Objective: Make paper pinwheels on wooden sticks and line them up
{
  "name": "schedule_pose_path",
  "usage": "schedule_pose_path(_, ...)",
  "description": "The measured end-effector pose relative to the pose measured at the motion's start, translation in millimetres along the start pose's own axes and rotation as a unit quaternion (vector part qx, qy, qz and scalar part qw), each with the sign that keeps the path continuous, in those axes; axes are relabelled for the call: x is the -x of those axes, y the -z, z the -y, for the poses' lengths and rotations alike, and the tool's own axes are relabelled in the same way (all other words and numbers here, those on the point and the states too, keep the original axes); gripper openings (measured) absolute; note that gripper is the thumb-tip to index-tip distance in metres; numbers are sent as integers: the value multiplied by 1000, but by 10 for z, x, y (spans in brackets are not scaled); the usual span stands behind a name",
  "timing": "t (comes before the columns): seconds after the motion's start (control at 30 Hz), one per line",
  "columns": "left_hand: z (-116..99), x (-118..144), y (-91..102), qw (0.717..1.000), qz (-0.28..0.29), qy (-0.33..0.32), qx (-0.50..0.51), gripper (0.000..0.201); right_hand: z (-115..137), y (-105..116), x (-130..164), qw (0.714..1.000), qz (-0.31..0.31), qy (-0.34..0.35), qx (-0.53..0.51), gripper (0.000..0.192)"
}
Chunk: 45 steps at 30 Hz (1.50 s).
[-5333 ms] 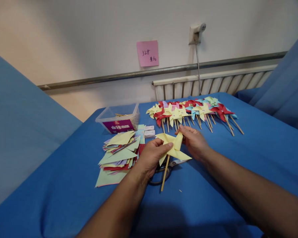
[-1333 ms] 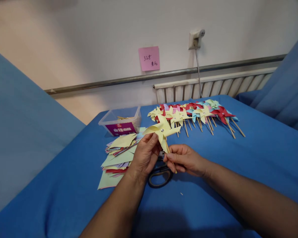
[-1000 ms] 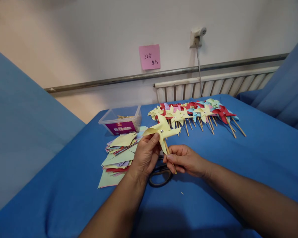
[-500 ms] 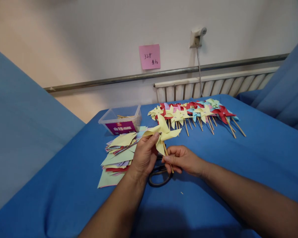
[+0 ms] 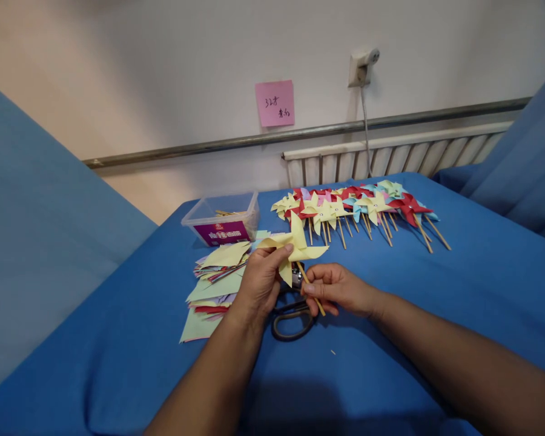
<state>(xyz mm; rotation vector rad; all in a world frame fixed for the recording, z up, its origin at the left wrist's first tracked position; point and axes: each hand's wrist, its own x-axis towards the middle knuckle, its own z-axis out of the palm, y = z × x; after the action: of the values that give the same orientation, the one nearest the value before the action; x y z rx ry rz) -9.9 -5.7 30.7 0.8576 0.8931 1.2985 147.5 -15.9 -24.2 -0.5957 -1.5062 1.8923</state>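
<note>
A pale yellow paper pinwheel (image 5: 300, 243) on a thin wooden stick is held between my two hands, above the blue table. My left hand (image 5: 264, 275) is closed on the paper head, its thumb pressed over the centre. The fingers of my right hand (image 5: 329, 289) pinch the stick, which slants down to the right. Beneath the pinwheel lie black-handled scissors (image 5: 293, 326), their upper part hidden by my hands and the paper. Left of my left hand are stacks of coloured paper sheets (image 5: 215, 281).
Several finished pinwheels (image 5: 372, 206) lie in a row at the back right, sticks toward me. A clear plastic box (image 5: 220, 221) with wooden sticks stands at the back left. A metal rail (image 5: 227, 145) and a radiator (image 5: 404, 154) run along the wall behind the blue-covered table (image 5: 413, 375).
My left thumb has shifted over the pinwheel's centre. The pinwheel has moved slightly left, and the stick's lower end has swung a little to the right with my right hand.
</note>
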Motion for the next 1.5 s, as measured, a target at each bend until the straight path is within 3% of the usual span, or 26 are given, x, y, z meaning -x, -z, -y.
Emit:
schedule_pose_path(0.6,-29,-34,34,1000,-1,12,-5,29,23,9,-26,1000,-21,-4,1,34)
schedule_pose_path(0.8,-30,-72,54,999,-33,-12,19,29,-33,36,-83,998,-67,-6,-9,37)
schedule_pose_path(0.97,-49,-79,57,998,-54,-16,14,26,-61,29,-118,998,-67,-5,2,39)
schedule_pose_path(1.37,-39,-92,68,999,-49,-12,-5,37,-125,28,-182,993,-103,8,53,38)
schedule_pose_path(1.5,-40,-103,79,999,-42,1,7,33,-60,81,-215,984,-151,19,89,31)
